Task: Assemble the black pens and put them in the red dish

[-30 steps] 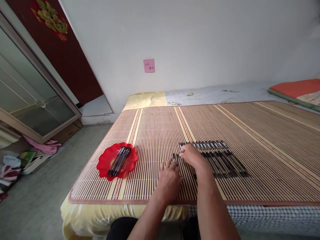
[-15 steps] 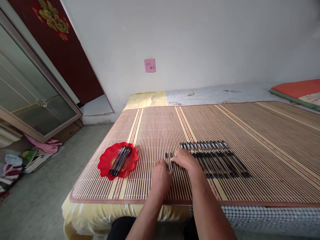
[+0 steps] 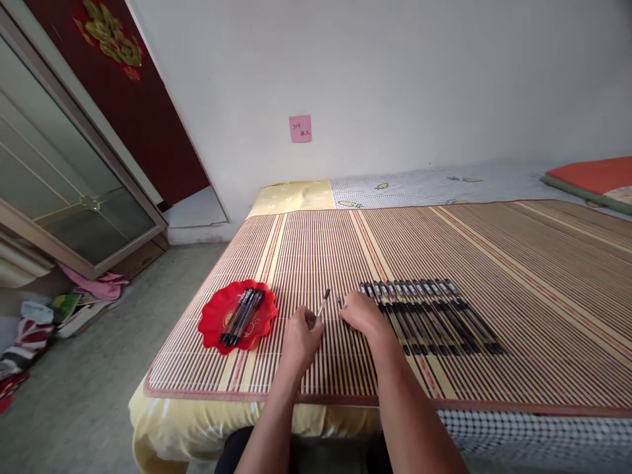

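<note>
My left hand (image 3: 302,336) is closed around a pen (image 3: 322,303), whose black end points up and away from me above the mat. To its right, my right hand (image 3: 364,312) is pinched, with a small dark tip showing at the fingertips; most of what it grips is hidden. Beside the right hand lies a row of black pens (image 3: 434,316), side by side with clear barrels. Left of my hands, a red scalloped plate (image 3: 210,322) holds several more black pens (image 3: 243,317).
A striped bamboo mat (image 3: 316,250) covers the bed, its front edge close to my knees. A pink note (image 3: 300,128) is stuck on the white wall behind. An orange folded cloth (image 3: 592,174) lies at the far right. A glass-paned door (image 3: 74,178) stands at left.
My left hand has moved left, away from the right hand, and the pen in it now tilts to the right. The right hand stays pinched by the row. The view has shifted slightly.
</note>
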`<control>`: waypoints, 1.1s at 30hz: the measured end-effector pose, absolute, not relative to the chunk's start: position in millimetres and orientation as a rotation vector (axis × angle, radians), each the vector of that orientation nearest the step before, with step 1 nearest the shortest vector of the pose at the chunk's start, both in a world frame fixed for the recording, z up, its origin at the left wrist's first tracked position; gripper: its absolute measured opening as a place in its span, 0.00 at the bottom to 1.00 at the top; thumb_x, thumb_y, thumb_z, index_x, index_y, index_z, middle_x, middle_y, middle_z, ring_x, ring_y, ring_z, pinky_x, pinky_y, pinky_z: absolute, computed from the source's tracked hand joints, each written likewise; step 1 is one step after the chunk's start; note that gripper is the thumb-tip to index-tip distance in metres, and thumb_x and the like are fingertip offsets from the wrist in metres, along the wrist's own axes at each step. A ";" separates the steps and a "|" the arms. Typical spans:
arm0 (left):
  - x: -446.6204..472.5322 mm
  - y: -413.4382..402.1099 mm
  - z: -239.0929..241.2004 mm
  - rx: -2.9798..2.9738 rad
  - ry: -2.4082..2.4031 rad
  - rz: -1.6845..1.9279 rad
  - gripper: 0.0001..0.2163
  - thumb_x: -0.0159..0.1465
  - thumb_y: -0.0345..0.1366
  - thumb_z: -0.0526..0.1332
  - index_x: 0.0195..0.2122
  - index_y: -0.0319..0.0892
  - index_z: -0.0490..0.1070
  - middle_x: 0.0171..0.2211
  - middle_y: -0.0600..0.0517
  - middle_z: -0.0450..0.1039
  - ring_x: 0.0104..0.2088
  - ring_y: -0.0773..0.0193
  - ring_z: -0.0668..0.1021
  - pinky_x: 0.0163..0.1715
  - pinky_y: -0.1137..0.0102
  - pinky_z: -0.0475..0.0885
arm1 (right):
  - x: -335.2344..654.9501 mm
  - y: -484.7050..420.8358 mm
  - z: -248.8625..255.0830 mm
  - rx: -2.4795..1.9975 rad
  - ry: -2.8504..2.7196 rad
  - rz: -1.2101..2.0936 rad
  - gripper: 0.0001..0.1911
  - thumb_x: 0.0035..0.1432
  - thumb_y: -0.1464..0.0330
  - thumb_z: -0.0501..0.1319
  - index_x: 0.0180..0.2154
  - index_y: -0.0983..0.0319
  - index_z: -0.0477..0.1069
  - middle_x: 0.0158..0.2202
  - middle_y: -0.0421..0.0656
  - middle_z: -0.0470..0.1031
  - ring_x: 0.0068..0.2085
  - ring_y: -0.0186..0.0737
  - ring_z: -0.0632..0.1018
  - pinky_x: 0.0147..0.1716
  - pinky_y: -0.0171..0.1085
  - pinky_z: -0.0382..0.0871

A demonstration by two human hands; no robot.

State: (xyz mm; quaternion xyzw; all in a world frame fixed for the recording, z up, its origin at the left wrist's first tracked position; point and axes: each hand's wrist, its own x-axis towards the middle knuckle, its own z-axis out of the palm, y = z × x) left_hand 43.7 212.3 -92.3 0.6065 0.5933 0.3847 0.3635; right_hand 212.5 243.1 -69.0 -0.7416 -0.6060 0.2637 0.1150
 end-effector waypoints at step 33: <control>38.6 213.4 -94.2 1.057 0.791 1.047 0.06 0.63 0.37 0.63 0.34 0.40 0.73 0.25 0.58 0.59 0.24 0.71 0.57 0.25 0.73 0.50 | 233.0 217.0 -5.8 -1.100 -1.088 0.532 0.08 0.59 0.63 0.64 0.32 0.61 0.72 0.28 0.43 0.79 0.29 0.38 0.82 0.30 0.37 0.79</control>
